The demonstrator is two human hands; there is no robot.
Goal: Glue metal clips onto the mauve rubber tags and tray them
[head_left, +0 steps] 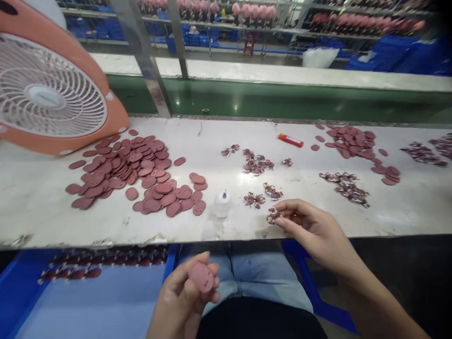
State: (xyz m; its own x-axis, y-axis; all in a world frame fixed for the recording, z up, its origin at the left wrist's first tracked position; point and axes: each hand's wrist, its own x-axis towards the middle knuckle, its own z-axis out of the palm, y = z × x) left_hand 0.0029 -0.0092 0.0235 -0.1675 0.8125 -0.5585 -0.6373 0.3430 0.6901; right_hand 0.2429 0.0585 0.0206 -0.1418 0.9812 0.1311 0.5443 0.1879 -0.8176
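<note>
the left hand (183, 296) sits low at 6 o'clock, below the front edge of the surface (35, 207). its grip is closed on one maroon oval disc (201, 277), held between thumb and fingers. the right hand (314, 230) reaches in from 4 o'clock with a narrow, loose grip. its fingertips touch a small ornament (272, 215) that lies on the surface, not lifted. a small glue bottle (222, 203) stands near that ornament, on its 9 o'clock side.

judging by how things lie, much of the work is left. a big heap of discs (123, 169) spreads at 9 o'clock and a second heap (353, 141) at 2 o'clock. loose ornament clusters (257, 164) lie at 12. in the blue tray (21, 292) at 7 o'clock, below the surface, lies a row of pieces (99, 261). these may be finished ones, but they are too blurred to be sure.
</note>
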